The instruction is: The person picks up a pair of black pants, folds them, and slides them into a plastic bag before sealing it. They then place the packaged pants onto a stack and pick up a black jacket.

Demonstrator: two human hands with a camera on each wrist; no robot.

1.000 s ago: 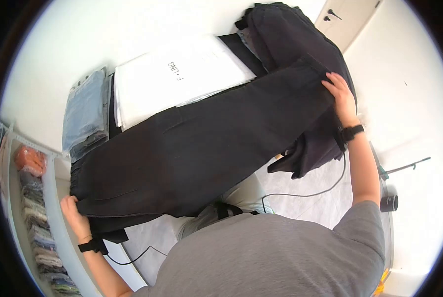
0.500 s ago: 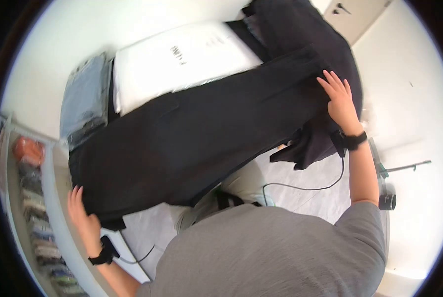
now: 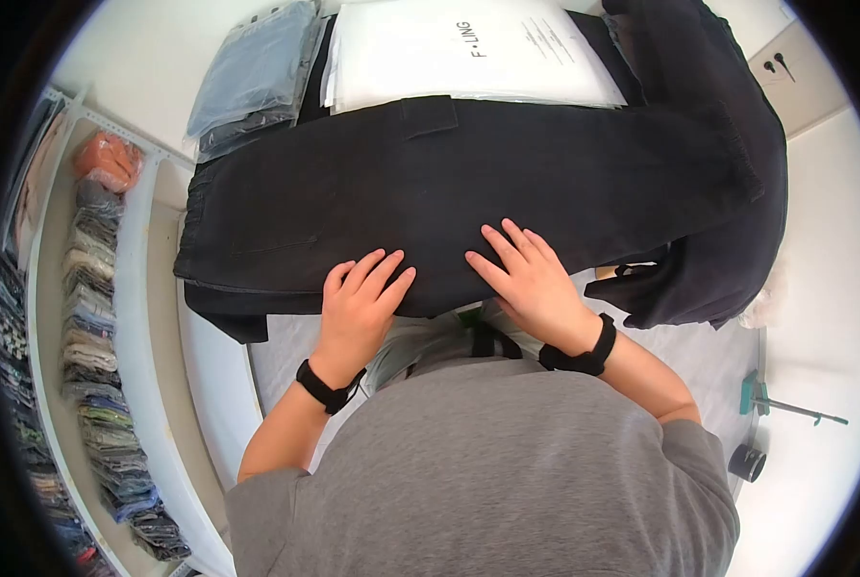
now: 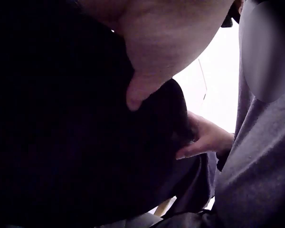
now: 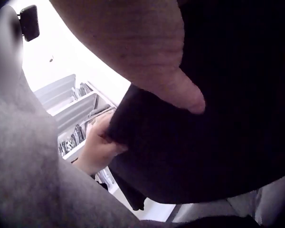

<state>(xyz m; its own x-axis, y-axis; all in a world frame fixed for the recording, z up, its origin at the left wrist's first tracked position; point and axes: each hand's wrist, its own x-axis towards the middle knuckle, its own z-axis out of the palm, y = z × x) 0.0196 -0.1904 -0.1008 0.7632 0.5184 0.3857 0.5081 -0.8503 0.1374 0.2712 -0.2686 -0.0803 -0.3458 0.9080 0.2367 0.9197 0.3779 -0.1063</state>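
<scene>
A pair of black trousers [image 3: 584, 178] lies folded lengthwise and flat, its elastic waistband [image 3: 189, 216] at the left and a patch pocket [image 3: 430, 116] by the far edge. My left hand [image 3: 358, 310] rests on the near edge, left of the middle, with its fingers fairly straight and slightly spread. To the right of it, my right hand [image 3: 537, 287] lies on the same cloth, fingers extended toward the far side. In the right wrist view the right thumb [image 5: 192, 102] lies against the dark fabric. Both wrists wear black straps.
Beyond the trousers lie a stack of white printed bags [image 3: 401, 58] and bagged blue garments [image 3: 257, 72]. More dark clothing [image 3: 680, 58] is heaped at the right and hangs over the edge. Shelves [image 3: 151, 317] of packed clothes stand at the left; a black cylinder [image 3: 747, 463] stands on the right.
Both hands have left the two ends of the trousers and come inward to the middle of the near edge. The head view has shifted, so the shelves show more.
</scene>
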